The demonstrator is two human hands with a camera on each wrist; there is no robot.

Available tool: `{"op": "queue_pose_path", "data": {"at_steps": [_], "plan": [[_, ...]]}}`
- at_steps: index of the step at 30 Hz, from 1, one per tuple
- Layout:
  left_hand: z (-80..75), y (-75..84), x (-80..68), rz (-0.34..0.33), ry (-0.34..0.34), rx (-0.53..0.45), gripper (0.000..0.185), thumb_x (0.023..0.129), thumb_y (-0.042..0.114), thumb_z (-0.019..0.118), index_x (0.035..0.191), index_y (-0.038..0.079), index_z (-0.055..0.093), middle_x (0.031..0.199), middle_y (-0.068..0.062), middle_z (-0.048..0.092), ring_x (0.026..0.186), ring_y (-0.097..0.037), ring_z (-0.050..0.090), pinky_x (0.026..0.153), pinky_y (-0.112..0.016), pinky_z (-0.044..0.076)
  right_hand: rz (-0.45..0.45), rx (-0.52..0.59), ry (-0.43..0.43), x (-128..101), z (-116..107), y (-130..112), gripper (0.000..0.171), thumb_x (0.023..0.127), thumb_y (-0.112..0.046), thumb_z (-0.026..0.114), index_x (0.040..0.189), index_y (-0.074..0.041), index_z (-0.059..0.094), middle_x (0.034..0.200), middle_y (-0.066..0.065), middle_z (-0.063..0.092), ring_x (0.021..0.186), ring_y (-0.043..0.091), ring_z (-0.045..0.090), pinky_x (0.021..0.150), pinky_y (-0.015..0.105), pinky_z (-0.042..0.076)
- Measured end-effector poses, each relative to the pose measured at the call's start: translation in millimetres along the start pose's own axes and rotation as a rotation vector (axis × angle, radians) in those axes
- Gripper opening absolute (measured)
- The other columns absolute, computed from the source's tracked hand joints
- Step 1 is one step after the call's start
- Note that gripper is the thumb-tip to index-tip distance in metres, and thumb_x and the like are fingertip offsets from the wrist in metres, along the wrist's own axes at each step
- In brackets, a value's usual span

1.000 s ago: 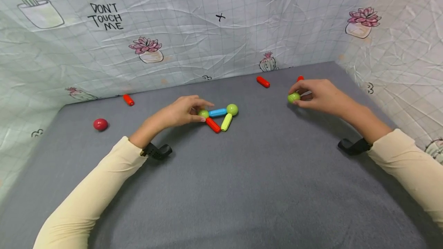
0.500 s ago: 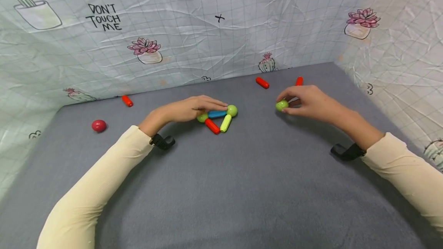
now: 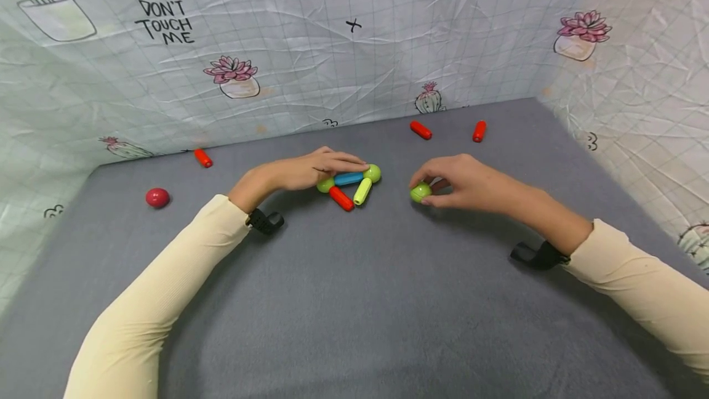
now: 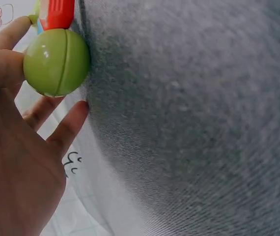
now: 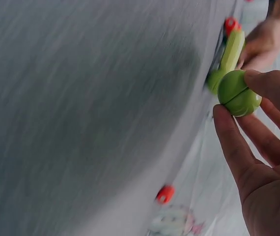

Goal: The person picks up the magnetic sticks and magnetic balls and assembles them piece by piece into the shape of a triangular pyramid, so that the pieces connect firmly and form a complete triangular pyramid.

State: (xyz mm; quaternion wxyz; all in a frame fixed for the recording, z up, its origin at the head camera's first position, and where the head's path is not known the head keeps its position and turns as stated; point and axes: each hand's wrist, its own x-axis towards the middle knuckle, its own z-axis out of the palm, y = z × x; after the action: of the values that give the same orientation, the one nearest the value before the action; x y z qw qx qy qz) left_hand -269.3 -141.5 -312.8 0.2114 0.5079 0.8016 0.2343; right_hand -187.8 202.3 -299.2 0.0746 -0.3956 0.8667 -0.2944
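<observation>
Ball (image 3: 420,193) in right hand (image 3: 464,183) pinch — table (image 3: 394,211) gap — left hand (image 3: 301,171) straight-fingered, edge (image 3: 299,136) behind

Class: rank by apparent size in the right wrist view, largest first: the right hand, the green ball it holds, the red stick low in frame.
1. Right hand
2. Held green ball
3. Red stick, seen nearly end-on

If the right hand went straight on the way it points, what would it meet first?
The held ball would likely meet the yellow-green stick first, or the green ball at its far end; depth is unclear.
</observation>
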Motion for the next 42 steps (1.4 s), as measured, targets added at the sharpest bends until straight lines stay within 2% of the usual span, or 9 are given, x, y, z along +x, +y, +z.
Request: {"op": "queue_pose_path", "data": {"at_steps": [6, 9, 16, 19, 26, 32, 35, 39, 42], "plan": [[-0.4, -2.6, -1.0, -0.006, 0.009, -0.037, 0.074, 0.091, -0.012, 0.021, 0.156, 0.014, 0.042, 0.162, -0.003, 0.037, 0.128, -0.025, 0.037, 0.1, -0.042, 0.028, -0.023, 0.062, -0.017, 15, 17, -21, 0.029, 0.089, -0.009, 0.08, 0.116, -0.012, 0.07, 0.113, -0.004, 0.07, 0.102, 0.014, 0.069, 0.087, 0.029, 0.059], [-1.1, -3.6, -0.6, -0.011, 0.009, -0.057, 0.081, 0.083, -0.015, 0.025, 0.156, 0.015, 0.043, 0.162, -0.001, 0.037, 0.125, -0.024, 0.038, 0.097, -0.041, 0.028, -0.022, 0.055, -0.018, 22, 26, -30, 0.03, 0.087, -0.011, 0.082, 0.115, -0.011, 0.071, 0.113, -0.003, 0.07, 0.1, 0.013, 0.07, 0.086, 0.029, 0.059], [-1.9, -4.8, 0.0, 0.007, -0.011, -0.084, 0.095, 0.067, -0.015, 0.028, 0.157, 0.013, 0.041, 0.163, -0.004, 0.036, 0.141, -0.024, 0.033, 0.101, -0.043, 0.026, -0.013, 0.032, -0.015, 39, 45, -43, 0.029, 0.084, -0.014, 0.085, 0.11, -0.012, 0.072, 0.108, -0.003, 0.07, 0.09, 0.01, 0.069, 0.083, 0.029, 0.058], [-1.6, -5.5, -0.5, -0.004, -0.007, -0.089, 0.091, 0.071, -0.016, 0.028, 0.156, 0.013, 0.042, 0.163, -0.004, 0.036, 0.141, -0.024, 0.033, 0.102, -0.044, 0.027, -0.022, 0.019, 0.004, 47, 50, -47, 0.03, 0.083, -0.014, 0.086, 0.109, -0.011, 0.072, 0.107, -0.002, 0.069, 0.088, 0.01, 0.067, 0.081, 0.028, 0.058], [-1.5, -10.3, 1.5, 0.007, 0.01, -0.111, 0.066, 0.095, -0.009, 0.022, 0.154, 0.01, 0.045, 0.161, -0.006, 0.039, 0.148, -0.026, 0.031, 0.115, -0.051, 0.022, -0.051, -0.016, 0.033, 59, 61, -54, 0.033, 0.081, -0.015, 0.088, 0.109, -0.008, 0.072, 0.107, 0.002, 0.069, 0.089, 0.012, 0.067, 0.081, 0.026, 0.057], [0.6, -12.7, 5.8, 0.103, 0.024, -0.204, 0.078, 0.078, -0.019, 0.023, 0.151, 0.0, 0.046, 0.156, -0.015, 0.045, 0.146, -0.029, 0.037, 0.12, -0.047, 0.028, -0.048, -0.035, 0.043, 58, 59, -54, 0.04, 0.08, -0.015, 0.089, 0.115, -0.007, 0.071, 0.112, 0.006, 0.068, 0.09, 0.019, 0.067, 0.08, 0.026, 0.057], [1.7, -14.3, 6.1, 0.129, 0.031, -0.215, 0.077, 0.078, -0.02, 0.022, 0.149, -0.002, 0.047, 0.154, -0.017, 0.046, 0.144, -0.03, 0.04, 0.119, -0.045, 0.031, -0.041, -0.04, 0.028, 58, 61, -55, 0.043, 0.08, -0.022, 0.09, 0.118, -0.011, 0.073, 0.109, 0.006, 0.065, 0.086, 0.017, 0.064, 0.076, 0.024, 0.055], [2.8, -15.7, 4.7, 0.158, 0.027, -0.221, 0.084, 0.07, -0.019, 0.021, 0.149, -0.003, 0.046, 0.155, -0.017, 0.046, 0.144, -0.029, 0.04, 0.118, -0.044, 0.033, -0.106, -0.065, -0.001, 64, 69, -62, 0.043, 0.082, -0.032, 0.088, 0.12, -0.017, 0.075, 0.104, 0.004, 0.061, 0.081, 0.014, 0.061, 0.072, 0.023, 0.051], [2.8, -15.7, 4.6, 0.175, 0.03, -0.209, 0.091, 0.062, -0.017, 0.024, 0.15, -0.002, 0.046, 0.156, -0.015, 0.045, 0.144, -0.027, 0.04, 0.117, -0.044, 0.033, -0.179, -0.095, -0.018, 70, 73, -68, 0.034, 0.085, -0.03, 0.085, 0.115, -0.016, 0.076, 0.102, 0.003, 0.062, 0.082, 0.013, 0.062, 0.074, 0.021, 0.051]]}}
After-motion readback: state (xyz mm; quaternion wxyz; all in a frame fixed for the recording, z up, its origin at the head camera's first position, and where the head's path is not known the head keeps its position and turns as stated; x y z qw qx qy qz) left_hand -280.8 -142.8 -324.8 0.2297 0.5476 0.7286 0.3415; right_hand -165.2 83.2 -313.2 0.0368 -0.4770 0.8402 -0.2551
